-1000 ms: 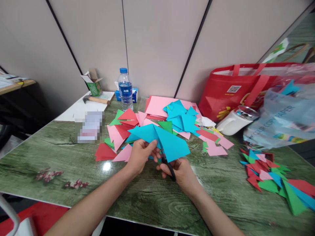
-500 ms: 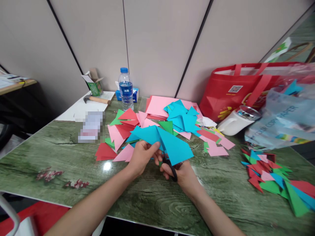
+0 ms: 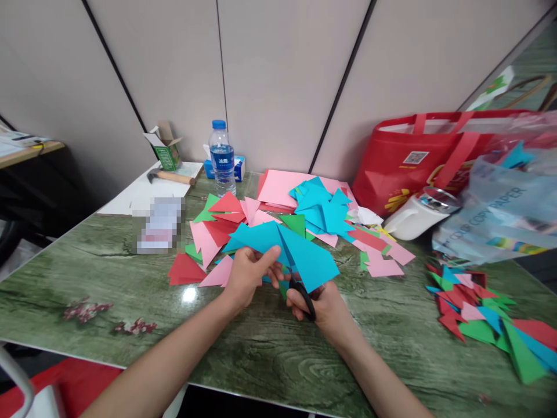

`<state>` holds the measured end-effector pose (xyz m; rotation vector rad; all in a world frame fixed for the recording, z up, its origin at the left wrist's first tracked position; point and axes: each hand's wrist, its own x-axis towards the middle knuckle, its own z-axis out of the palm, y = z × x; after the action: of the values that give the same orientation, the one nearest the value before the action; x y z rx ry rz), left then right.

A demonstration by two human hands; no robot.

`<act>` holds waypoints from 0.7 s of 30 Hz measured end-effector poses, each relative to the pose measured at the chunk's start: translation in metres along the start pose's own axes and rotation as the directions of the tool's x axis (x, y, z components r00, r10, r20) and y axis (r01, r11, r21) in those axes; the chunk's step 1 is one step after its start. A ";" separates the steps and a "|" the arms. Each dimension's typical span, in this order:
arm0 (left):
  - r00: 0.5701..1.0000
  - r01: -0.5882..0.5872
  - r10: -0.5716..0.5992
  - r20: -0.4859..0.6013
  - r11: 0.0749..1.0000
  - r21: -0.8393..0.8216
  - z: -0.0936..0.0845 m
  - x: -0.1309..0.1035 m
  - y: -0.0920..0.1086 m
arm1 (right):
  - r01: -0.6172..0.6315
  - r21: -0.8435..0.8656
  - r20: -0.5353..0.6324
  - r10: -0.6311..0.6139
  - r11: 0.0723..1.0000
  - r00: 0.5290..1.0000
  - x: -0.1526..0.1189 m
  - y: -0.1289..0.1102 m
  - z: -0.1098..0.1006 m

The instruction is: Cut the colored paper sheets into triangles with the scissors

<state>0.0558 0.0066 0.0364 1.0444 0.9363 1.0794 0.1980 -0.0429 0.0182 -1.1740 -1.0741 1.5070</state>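
My left hand point(image 3: 252, 270) pinches a sheet of blue paper point(image 3: 311, 258) along its near edge, thumb on top. In my right hand point(image 3: 319, 302) is a pair of black-handled scissors point(image 3: 303, 296), fingers wrapped round the loops. The blades lie at a long slit in the sheet and are mostly hidden by it. Just beyond the hands are red paper pieces point(image 3: 226, 203), pink paper pieces point(image 3: 204, 241) and a heap of blue paper pieces point(image 3: 322, 206).
On the left lie a blurred-out rectangle point(image 3: 159, 225) and a hammer point(image 3: 172, 176). A water bottle point(image 3: 223, 159) stands at the back. To the right are a white mug point(image 3: 413, 217), a red bag point(image 3: 391, 162), a plastic paper packet point(image 3: 491, 215) and coloured scraps point(image 3: 483, 313).
The scissors and my right hand have shifted slightly to the right. The right flap of the blue paper has moved a little left, and my left thumb has shifted slightly.
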 end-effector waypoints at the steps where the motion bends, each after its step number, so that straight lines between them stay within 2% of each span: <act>1: 0.999 -0.012 0.012 -0.036 1.000 -0.013 -0.001 0.001 0.001 | -0.011 -0.007 -0.003 0.011 1.000 1.000 0.000 0.000 0.000; 5: 0.989 -0.060 0.051 -0.141 0.997 -0.058 -0.003 0.004 0.003 | -0.063 -0.064 0.001 0.063 0.996 0.998 -0.002 -0.003 0.001; 11: 0.993 -0.022 0.025 -0.116 1.000 0.021 -0.002 0.001 0.000 | 0.045 -0.209 0.071 -0.031 0.977 0.997 0.000 -0.002 -0.003; 15: 0.997 -0.010 0.018 -0.077 0.993 0.113 -0.002 -0.002 -0.003 | 0.092 -0.187 0.086 -0.077 0.978 0.993 0.001 0.005 -0.006; 21: 0.997 0.015 -0.008 -0.080 0.996 0.089 0.000 -0.003 -0.002 | 0.083 -0.184 0.073 -0.070 0.979 0.995 0.005 0.015 -0.008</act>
<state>0.0554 0.0037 0.0343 1.0746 1.0622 1.0843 0.2032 -0.0406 0.0013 -1.2029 -1.3144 1.4169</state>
